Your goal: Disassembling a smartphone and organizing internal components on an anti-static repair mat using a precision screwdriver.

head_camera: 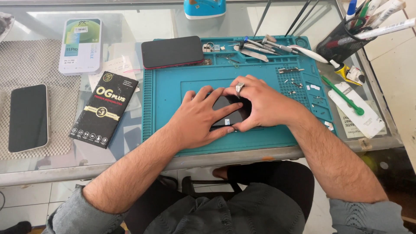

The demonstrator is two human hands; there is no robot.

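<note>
A black phone [230,113] lies on the teal repair mat [173,93] in the middle of the glass table. My left hand [199,117] lies flat across its left part with fingers spread. My right hand [259,102], with a ring on one finger, covers its right part, fingers curled over the top edge and thumb at the lower edge. Both hands press on the phone and hide most of it.
A second dark phone [172,52] lies at the mat's top left, with tweezers and small tools [264,45] along its top. A black box [104,109], a white box [80,45], another phone [28,118] on a grey pad, a pen holder [342,41].
</note>
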